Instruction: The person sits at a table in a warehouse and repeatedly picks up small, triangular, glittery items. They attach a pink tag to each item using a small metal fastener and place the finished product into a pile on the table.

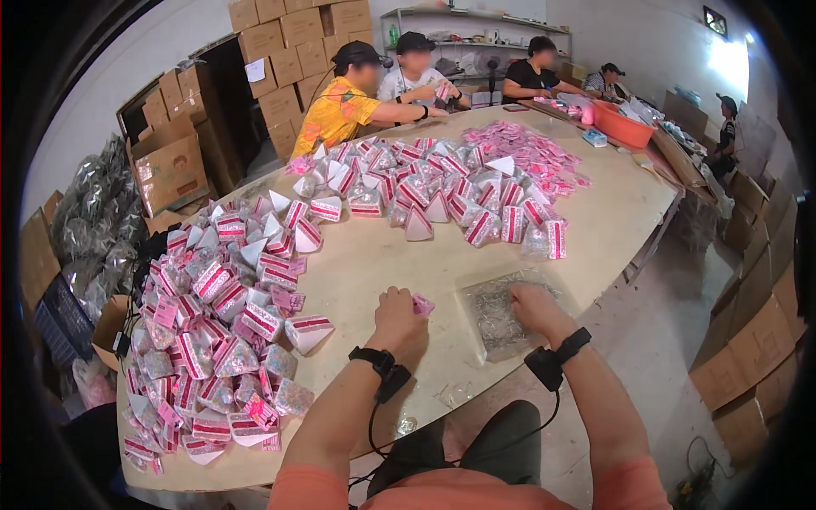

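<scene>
The left hand (398,316) is closed around a small pink packet (422,305) on the near table (374,255). Just right, the right hand (534,308) presses curled fingers into a clear bag (497,316). Farther off lie heaps of pink and white pouches (442,191).

A small packing workshop or warehouse room. A long pale desk (595,229) fills the middle, heaped with pink-and-white triangular packets (212,323) to the left of the wearer's fingers (399,299) and a second heap of packets (442,187) beyond them. Several co-workers (344,102) sit at the desk's far end, past the fingers. Brown cardboard boxes (289,51) are stacked high against the far wall, and more cartons (756,340) line the right side. A metal shelf (476,25) stands at the back; the floor (671,314) is bare concrete.
</scene>
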Tool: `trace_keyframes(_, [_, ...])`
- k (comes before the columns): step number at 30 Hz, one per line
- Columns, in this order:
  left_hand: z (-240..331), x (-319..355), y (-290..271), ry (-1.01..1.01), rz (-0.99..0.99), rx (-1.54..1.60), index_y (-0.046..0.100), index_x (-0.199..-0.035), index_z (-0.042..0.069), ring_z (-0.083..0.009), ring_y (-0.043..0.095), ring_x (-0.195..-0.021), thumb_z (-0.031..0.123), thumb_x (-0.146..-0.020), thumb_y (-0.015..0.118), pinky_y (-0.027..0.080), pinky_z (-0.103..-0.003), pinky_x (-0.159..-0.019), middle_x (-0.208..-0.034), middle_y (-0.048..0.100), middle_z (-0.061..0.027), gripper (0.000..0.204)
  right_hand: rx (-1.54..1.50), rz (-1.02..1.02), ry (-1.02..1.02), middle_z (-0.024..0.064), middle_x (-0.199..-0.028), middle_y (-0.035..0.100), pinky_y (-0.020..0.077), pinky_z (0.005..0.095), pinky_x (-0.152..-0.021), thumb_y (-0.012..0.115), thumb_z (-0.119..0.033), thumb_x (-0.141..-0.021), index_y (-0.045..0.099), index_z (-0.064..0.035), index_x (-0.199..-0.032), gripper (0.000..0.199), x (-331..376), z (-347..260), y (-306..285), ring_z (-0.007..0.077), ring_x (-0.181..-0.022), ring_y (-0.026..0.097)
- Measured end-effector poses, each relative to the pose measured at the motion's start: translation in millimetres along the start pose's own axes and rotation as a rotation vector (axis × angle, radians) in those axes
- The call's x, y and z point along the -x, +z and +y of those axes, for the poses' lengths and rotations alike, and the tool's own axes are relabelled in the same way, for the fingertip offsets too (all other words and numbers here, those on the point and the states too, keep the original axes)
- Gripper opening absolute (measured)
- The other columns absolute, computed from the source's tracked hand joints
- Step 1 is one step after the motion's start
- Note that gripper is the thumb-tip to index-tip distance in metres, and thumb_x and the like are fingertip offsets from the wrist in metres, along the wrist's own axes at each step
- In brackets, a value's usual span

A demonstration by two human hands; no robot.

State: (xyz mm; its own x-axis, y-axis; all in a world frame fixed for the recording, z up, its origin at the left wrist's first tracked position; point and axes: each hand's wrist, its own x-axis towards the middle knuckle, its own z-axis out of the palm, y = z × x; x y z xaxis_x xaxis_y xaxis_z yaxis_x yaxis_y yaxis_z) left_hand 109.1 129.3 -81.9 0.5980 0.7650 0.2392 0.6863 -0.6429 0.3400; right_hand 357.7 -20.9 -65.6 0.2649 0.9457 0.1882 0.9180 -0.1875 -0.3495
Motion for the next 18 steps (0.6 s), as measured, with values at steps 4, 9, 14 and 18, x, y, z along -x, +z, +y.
trace_keyframes(4, [10.1, 4.8, -4.9, 0.002, -0.007, 0.094, 0.048, -0.097, -0.002, -0.0392, 0.055, -0.095, 0.017, -0.072, 0.065, 0.047, -0.044, -0.080, -0.100, 0.053, -0.0230, 0.036, -0.036, 0.073, -0.100, 0.0208, -0.081, 0.062, 0.0463, 0.0464, -0.072, 0.052, -0.007, -0.073, 0.062, -0.0019, -0.079, 0.013, 0.7, 2.6, 2.8, 0.0393, -0.079, 0.059])
trace_keyframes(9, [26.9, 24.3, -15.7, -0.041, -0.021, 0.236, 0.043, -0.102, -0.002, -0.0419, 0.055, -0.093, 0.003, -0.077, 0.054, 0.045, -0.048, -0.079, -0.098, 0.054, -0.0256, 0.028, -0.037, 0.030, 0.011, 0.0238, -0.082, 0.061, 0.0461, 0.0487, -0.074, 0.054, -0.011, -0.076, 0.062, -0.0014, -0.079, 0.013, 0.9, -13.5, -7.7, 0.0411, -0.081, 0.059])
trace_keyframes(14, [28.9, 29.3, -16.5, -0.082, -0.027, 0.323, 0.045, -0.097, -0.003, -0.0423, 0.057, -0.089, 0.003, -0.078, 0.053, 0.044, -0.047, -0.077, -0.090, 0.057, -0.0262, 0.022, -0.117, 0.054, 0.018, 0.0234, -0.080, 0.061, 0.0459, 0.0480, -0.073, 0.054, -0.011, -0.074, 0.060, -0.0003, -0.077, 0.013, 1.6, -9.0, -6.5, 0.0413, -0.079, 0.059])
trace_keyframes(18, [24.0, 30.7, -14.7, -0.099, -0.010, 0.379, 0.047, -0.094, -0.003, -0.0431, 0.057, -0.086, 0.006, -0.079, 0.054, 0.044, -0.047, -0.075, -0.087, 0.059, -0.0267, 0.018, -0.140, 0.068, 0.015, 0.0222, -0.078, 0.061, 0.0464, 0.0463, -0.070, 0.053, -0.010, -0.072, 0.060, -0.0005, -0.076, 0.012, 2.4, -10.6, -7.4, 0.0398, -0.075, 0.059])
